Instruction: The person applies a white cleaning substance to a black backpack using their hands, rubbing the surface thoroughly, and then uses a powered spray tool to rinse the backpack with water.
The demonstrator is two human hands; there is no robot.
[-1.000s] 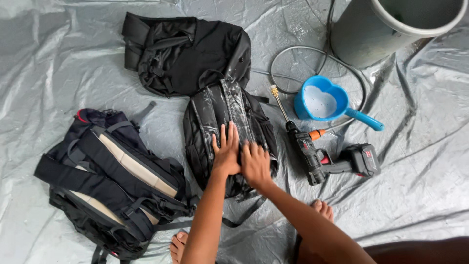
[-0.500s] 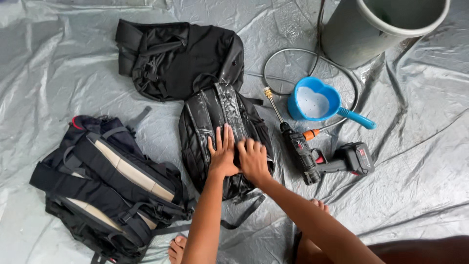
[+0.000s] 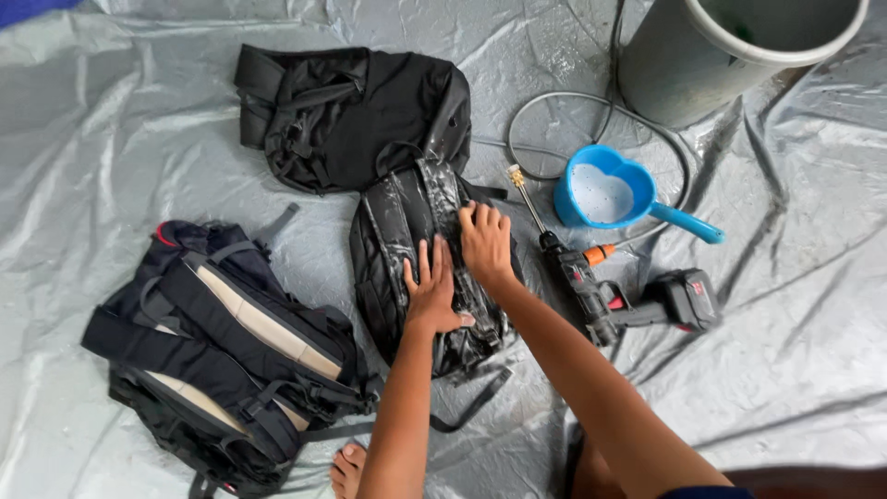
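**Two flat hands on a wet black backpack**

Head view: a wet black backpack [image 3: 420, 263] lies in the middle of a grey plastic sheet [image 3: 111, 120] spread on the ground. The left hand [image 3: 432, 294] rests flat on the pack's near half, fingers [image 3: 424, 261] spread and pointing far. The right hand [image 3: 487, 242] lies just beside it, a little farther and to the right, also flat on the pack, with its fingers [image 3: 480, 218] lightly spread. Neither hand pinches or grips anything.

Touching the far end of this pack lies a second black bag [image 3: 351, 115]. To the near left, a dark backpack with tan padding [image 3: 222, 356] lies strap side up. Just right of the hands lies a cordless spray gun [image 3: 601, 296], its brass nozzle pointing far. Beyond it stands a blue heart-shaped scoop [image 3: 602, 189] with foamy water, ringed by a grey hose [image 3: 545, 106]. A grey bucket [image 3: 684, 65] stands at the far right. Bare toes [image 3: 348, 467] show at the near edge.
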